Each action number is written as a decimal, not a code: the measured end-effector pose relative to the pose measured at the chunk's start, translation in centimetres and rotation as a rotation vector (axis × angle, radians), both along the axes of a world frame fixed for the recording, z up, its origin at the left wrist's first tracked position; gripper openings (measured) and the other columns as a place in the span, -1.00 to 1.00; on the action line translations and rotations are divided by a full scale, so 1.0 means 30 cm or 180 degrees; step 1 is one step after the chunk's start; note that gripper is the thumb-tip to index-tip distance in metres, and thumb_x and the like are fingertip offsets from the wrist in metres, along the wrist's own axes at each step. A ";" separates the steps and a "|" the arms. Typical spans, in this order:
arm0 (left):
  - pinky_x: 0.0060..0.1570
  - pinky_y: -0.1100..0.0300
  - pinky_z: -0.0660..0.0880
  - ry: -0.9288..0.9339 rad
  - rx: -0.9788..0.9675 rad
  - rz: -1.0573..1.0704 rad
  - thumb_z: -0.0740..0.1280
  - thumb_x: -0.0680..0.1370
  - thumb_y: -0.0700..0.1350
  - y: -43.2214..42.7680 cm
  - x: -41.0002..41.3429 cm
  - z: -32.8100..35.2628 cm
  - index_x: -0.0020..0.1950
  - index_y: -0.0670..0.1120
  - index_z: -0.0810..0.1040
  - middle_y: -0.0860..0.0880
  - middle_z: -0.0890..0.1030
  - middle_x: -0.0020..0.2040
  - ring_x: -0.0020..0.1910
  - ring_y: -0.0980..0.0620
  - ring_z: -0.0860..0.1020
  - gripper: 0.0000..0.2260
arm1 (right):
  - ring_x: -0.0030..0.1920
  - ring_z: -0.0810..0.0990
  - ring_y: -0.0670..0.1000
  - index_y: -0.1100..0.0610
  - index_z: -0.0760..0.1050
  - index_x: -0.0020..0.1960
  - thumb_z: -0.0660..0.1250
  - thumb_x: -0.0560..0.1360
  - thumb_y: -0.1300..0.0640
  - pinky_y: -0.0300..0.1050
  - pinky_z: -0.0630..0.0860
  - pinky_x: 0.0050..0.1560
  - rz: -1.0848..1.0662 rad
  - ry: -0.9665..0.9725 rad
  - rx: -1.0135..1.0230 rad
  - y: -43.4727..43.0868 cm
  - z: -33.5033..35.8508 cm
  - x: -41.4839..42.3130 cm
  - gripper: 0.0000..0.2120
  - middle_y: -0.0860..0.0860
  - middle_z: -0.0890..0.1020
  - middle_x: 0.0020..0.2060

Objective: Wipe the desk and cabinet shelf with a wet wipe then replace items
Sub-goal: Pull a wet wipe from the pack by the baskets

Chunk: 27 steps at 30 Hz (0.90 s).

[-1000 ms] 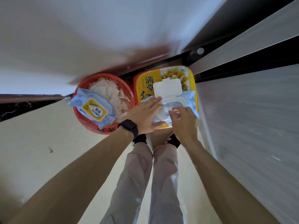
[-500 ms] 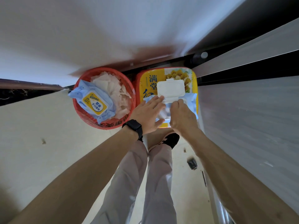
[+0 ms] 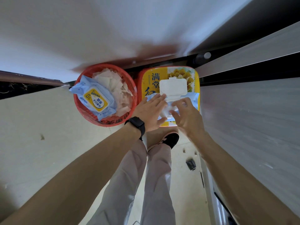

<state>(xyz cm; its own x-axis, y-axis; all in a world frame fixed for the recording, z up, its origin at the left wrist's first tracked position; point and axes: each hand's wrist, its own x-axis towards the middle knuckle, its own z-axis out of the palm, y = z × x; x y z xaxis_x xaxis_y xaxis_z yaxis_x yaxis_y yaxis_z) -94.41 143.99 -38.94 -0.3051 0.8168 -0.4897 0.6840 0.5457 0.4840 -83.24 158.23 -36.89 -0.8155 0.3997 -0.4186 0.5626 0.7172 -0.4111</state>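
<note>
A blue wet wipe pack [image 3: 194,98] lies on a yellow tin box [image 3: 148,82] with its white flip lid [image 3: 172,87] standing open. My left hand [image 3: 151,111], with a black watch on the wrist, presses down on the pack's left side, thumb at its near edge. My right hand [image 3: 190,117] is at the pack's opening, thumb and fingers pinching a white wipe [image 3: 165,110] that sticks out a little. Most of the pack is hidden under both hands.
A red round basket [image 3: 81,108] left of the tin holds a second blue wipe pack [image 3: 95,98] and crumpled white tissues [image 3: 116,85]. A grey cabinet panel [image 3: 251,119] runs along the right. My legs and a black shoe [image 3: 170,140] stand below, near a small dark object [image 3: 190,164] on the floor.
The view has shifted slightly. My right hand has spread its fingers and lifted a bit at the opening, and a little white wipe now shows; my left hand stays on the pack.
</note>
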 end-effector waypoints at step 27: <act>0.51 -0.14 -0.03 0.0237 -0.0065 0.0206 0.24 0.60 0.15 0.022 0.032 0.021 0.40 0.00 0.33 0.02 0.15 0.60 0.59 0.02 0.08 -0.57 | -0.14 0.52 0.10 0.24 0.53 -0.07 0.29 0.56 0.28 -0.18 0.31 -0.30 0.0001 0.0010 -0.0190 -0.001 -0.033 -0.003 -0.94 0.13 0.52 -0.07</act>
